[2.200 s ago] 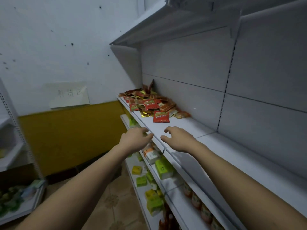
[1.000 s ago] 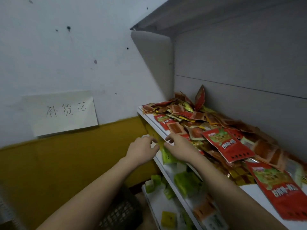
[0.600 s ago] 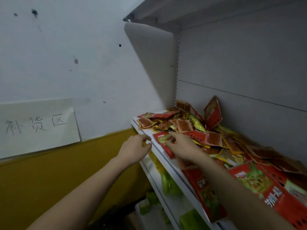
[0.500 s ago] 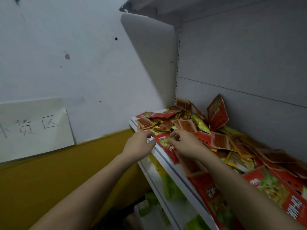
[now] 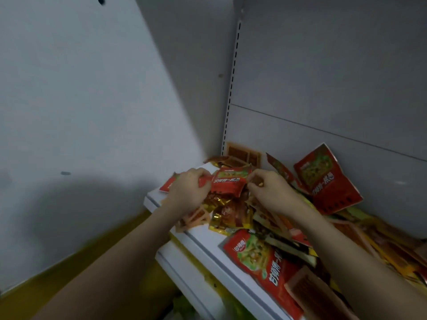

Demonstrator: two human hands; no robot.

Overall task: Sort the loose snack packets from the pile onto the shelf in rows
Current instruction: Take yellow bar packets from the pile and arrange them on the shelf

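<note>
A loose pile of snack packets (image 5: 232, 214), red, gold and orange, covers the left end of a white shelf (image 5: 201, 237). My left hand (image 5: 188, 194) and my right hand (image 5: 273, 194) are both over the pile's far left part. Between them sits a small red packet (image 5: 228, 182) with a green picture. The curled fingers of my left hand grip its left edge. My right hand's fingertips pinch at its right edge, where something gold glints. A larger red packet (image 5: 323, 179) leans on the back panel. Another red packet (image 5: 261, 257) lies flat near the front edge.
A grey wall (image 5: 92, 100) closes the shelf's left end. A slotted upright (image 5: 231, 88) runs up the back corner. A second white shelf (image 5: 184, 269) juts out just below, with green items blurred underneath. More packets spread to the right under my right forearm.
The view has moved in close to the pile's left end. Both hands have reached from the shelf's front edge into the pile and closed on the small red packet.
</note>
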